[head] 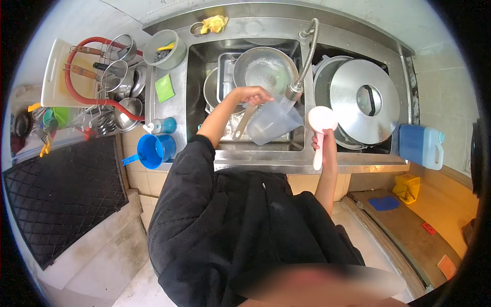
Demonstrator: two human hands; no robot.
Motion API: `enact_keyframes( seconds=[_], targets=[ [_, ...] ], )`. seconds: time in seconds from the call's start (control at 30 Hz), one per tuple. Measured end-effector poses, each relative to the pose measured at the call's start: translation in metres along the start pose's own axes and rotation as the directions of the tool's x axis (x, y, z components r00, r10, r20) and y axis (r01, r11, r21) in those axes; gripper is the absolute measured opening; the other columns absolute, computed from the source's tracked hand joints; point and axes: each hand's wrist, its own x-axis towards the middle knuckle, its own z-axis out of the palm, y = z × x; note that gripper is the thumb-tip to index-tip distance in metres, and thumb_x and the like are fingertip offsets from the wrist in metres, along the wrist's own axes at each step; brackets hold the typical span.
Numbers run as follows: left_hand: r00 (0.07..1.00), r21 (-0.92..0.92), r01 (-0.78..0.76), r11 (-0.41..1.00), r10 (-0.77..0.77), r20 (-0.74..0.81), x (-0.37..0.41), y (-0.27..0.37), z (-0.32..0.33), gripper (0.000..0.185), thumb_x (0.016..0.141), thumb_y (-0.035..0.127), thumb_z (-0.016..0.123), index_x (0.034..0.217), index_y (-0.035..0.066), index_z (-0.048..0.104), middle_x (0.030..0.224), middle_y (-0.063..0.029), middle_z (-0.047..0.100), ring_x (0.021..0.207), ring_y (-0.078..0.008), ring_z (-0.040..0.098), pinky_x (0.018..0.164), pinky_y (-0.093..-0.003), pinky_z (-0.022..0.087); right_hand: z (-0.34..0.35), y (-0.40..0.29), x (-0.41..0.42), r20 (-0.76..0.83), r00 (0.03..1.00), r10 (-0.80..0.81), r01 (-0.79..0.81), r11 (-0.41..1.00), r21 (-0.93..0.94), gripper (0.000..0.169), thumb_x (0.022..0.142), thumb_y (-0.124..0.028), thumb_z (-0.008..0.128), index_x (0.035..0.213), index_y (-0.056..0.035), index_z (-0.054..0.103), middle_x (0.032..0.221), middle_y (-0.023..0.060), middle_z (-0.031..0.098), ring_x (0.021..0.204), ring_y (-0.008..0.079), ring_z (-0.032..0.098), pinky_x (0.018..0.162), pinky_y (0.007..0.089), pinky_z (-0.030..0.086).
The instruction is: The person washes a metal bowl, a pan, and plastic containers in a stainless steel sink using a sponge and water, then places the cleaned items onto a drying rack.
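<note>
My left hand (pixel 254 95) grips a translucent plastic pitcher (pixel 270 124), which is tilted inside the left sink basin. The pitcher's mouth lies under the spray head of the flexible metal faucet (pixel 294 91), and water appears to run there. My right hand (pixel 325 145) holds a pink, long-handled utensil (pixel 323 119) upright over the divider between the basins. Its round head looks pale and overexposed, so I cannot tell whether it is a scoop or a brush. Behind the pitcher rests a wet metal pan (pixel 264 67), its handle (pixel 244 124) pointing towards me.
A large lidded pot (pixel 362 101) fills the right basin. A blue jug (pixel 420 144) stands right of it. On the left are a blue dipper (pixel 155 151), a soap pump bottle (pixel 163 125), a green sponge (pixel 165 88), a plastic tub (pixel 178 53) and a red hose (pixel 71 86).
</note>
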Motion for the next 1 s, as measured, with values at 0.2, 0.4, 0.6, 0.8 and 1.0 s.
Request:
enact_keyframes(
  seconds=[0.2,0.4,0.6,0.8,1.0],
  targets=[
    [0.812,0.210,-0.476,0.854,0.519,-0.268,-0.013,-0.054,0.025,0.037,0.062,-0.003,0.071,0.097,0.004,0.062,0.082,0.0030,0.059,0.078,-0.0080,0.053,0.070,-0.0229,0.044,-0.032,-0.017,-0.024,-0.103,0.991,-0.085,0.103,0.978,0.181,0.044,0.076,-0.024,0.048,0.111,0.0029,0.044,0.089,0.0123,0.053,0.057,0.0131,0.043,0.041,0.0214,0.033],
    [0.394,0.630,-0.444,0.637,0.771,-0.501,-0.017,-0.081,0.065,0.036,0.062,0.006,0.078,0.095,0.000,0.064,0.089,-0.0046,0.064,0.082,-0.0130,0.058,0.076,-0.0267,0.045,-0.050,-0.021,-0.033,-0.141,0.974,-0.177,0.209,0.945,0.251,0.043,0.077,-0.021,0.048,0.110,0.0050,0.041,0.088,0.0142,0.054,0.055,0.0137,0.043,0.041,0.0215,0.036],
    [0.298,0.667,-0.271,0.694,0.719,-0.628,-0.074,-0.030,0.117,0.017,0.072,0.011,0.065,0.085,-0.001,0.063,0.075,-0.0061,0.062,0.064,-0.0143,0.055,0.058,-0.0280,0.043,-0.053,-0.010,-0.035,-0.161,0.980,-0.116,0.145,0.973,0.179,0.042,0.075,-0.023,0.049,0.108,0.0030,0.044,0.085,0.0125,0.053,0.053,0.0133,0.043,0.040,0.0220,0.034],
    [0.724,0.118,-0.245,0.962,0.262,-0.638,-0.071,-0.015,0.110,0.017,0.076,0.018,0.068,0.081,0.005,0.059,0.054,0.0054,0.040,0.045,-0.0053,0.031,0.040,-0.0234,0.024,-0.046,0.004,-0.024,-0.141,0.987,-0.075,0.102,0.975,0.195,0.045,0.074,-0.024,0.050,0.111,0.0022,0.044,0.083,0.0124,0.054,0.052,0.0143,0.044,0.039,0.0223,0.033],
    [0.822,-0.712,-0.527,0.464,0.065,-0.566,-0.001,-0.078,0.042,0.018,0.085,0.010,0.053,0.069,0.007,0.044,0.051,0.0053,0.029,0.038,-0.0074,0.025,0.035,-0.0220,0.021,-0.063,0.015,-0.011,-0.057,0.998,-0.032,0.040,0.989,0.143,0.047,0.077,-0.038,0.050,0.095,0.0055,0.053,0.072,0.0077,0.057,0.047,0.0115,0.043,0.040,0.0225,0.035]
  ],
)
